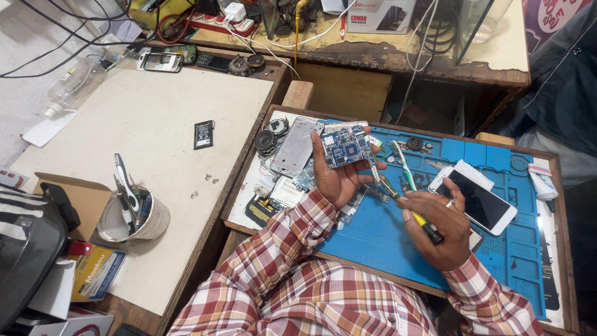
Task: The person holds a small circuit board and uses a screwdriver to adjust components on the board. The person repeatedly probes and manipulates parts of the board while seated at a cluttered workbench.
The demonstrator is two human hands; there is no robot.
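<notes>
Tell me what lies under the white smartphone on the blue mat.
The white smartphone with its black screen rests on a white sheet and the blue silicone work mat; anything beneath its middle is covered.

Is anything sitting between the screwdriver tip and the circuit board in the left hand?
Nothing visible does. The left hand holds the blue circuit board up above the blue repair mat. The right hand holds the yellow screwdriver, whose tip points at the board's lower right edge, with only open space between them.

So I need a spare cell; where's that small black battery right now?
In the head view, the black battery lies alone on the pale board, left of the blue mat and loose speaker.
</notes>
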